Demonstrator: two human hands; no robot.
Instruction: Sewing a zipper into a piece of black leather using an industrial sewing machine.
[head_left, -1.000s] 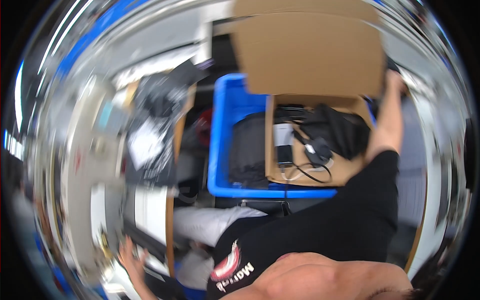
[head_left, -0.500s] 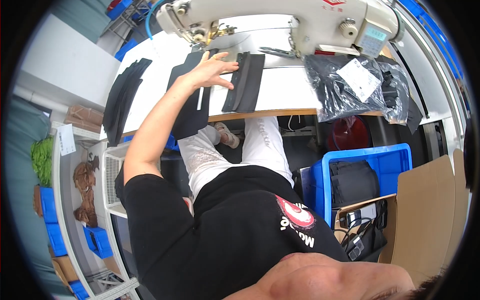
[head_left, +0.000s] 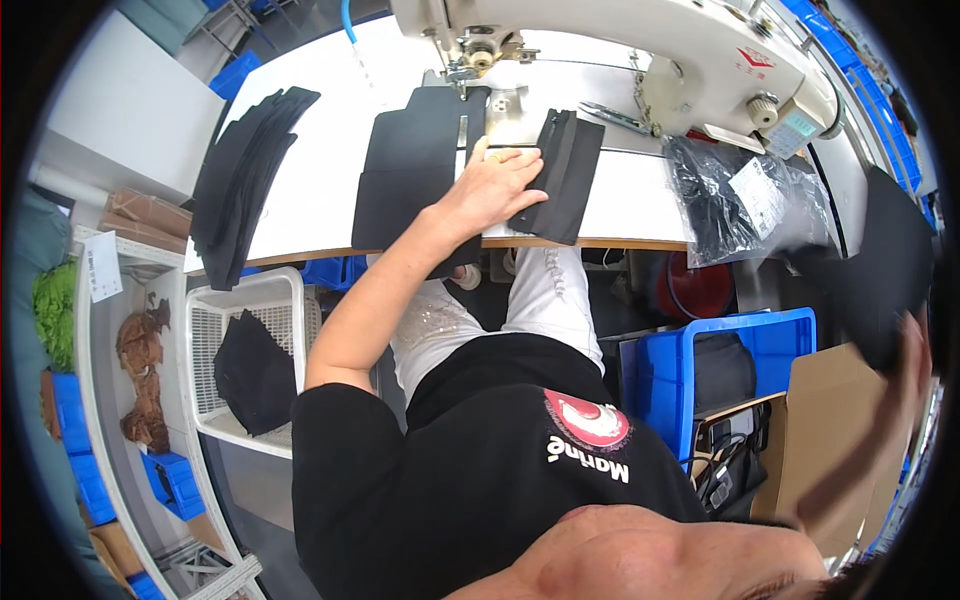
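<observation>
My left hand (head_left: 488,192) lies flat with fingers spread. Its fingertips touch the near-left edge of a narrow stack of black fabric strips (head_left: 575,178) on the white sewing table. Just left of it a wide black fabric panel (head_left: 405,165) lies flat, its far end by the needle area of a sewing machine (head_left: 640,40). At the far right edge my right hand (head_left: 908,350), smeared by motion, holds up a dark fabric piece (head_left: 885,265). Its fingers are partly hidden behind the cloth.
A fanned pile of black fabric pieces (head_left: 250,180) covers the table's left end. Small snips (head_left: 617,117) and a clear plastic bag (head_left: 700,215) lie to the right. Below stand a white basket (head_left: 195,350), a blue bin (head_left: 665,390) and an open carton (head_left: 830,420).
My right hand has come into view at the right with a dark fabric piece raised. My left hand stays by the strips, while the whole view has shifted.
</observation>
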